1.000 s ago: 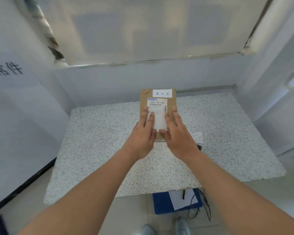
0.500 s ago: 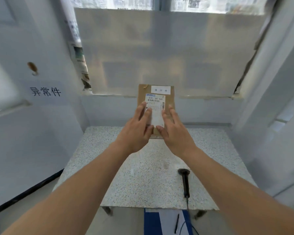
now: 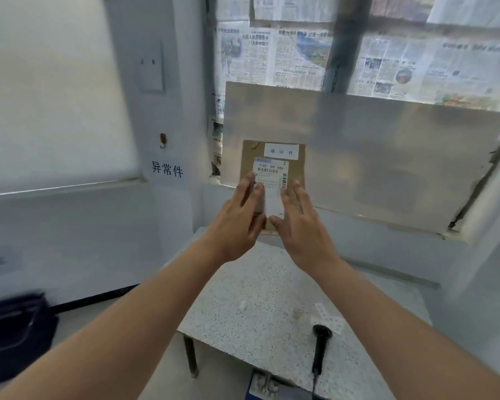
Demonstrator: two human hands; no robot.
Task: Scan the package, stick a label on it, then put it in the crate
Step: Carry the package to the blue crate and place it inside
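I hold a flat brown cardboard package (image 3: pixel 296 160) up in the air, well above the speckled table (image 3: pixel 260 307). Both hands grip its lower part: my left hand (image 3: pixel 237 220) on its left side, my right hand (image 3: pixel 303 226) on its right side. The package faces me with a white shipping label (image 3: pixel 272 174) carrying a barcode, and a small white sticker (image 3: pixel 281 151) with printed characters near its top edge. A black handheld scanner (image 3: pixel 320 347) lies on the table at the near right. The dark object (image 3: pixel 15 333) at the far left edge is too blurred to identify.
White label backing (image 3: pixel 328 319) lies by the scanner. A blue thing (image 3: pixel 260 385) sits under the table's near edge. Behind the table is a window (image 3: pixel 344 62) covered with newspaper and a translucent panel (image 3: pixel 387 157). White walls close in left and right.
Both hands have lifted the package off the table and raised it toward the window. My view has swung up and to the left, so the table now sits lower right.
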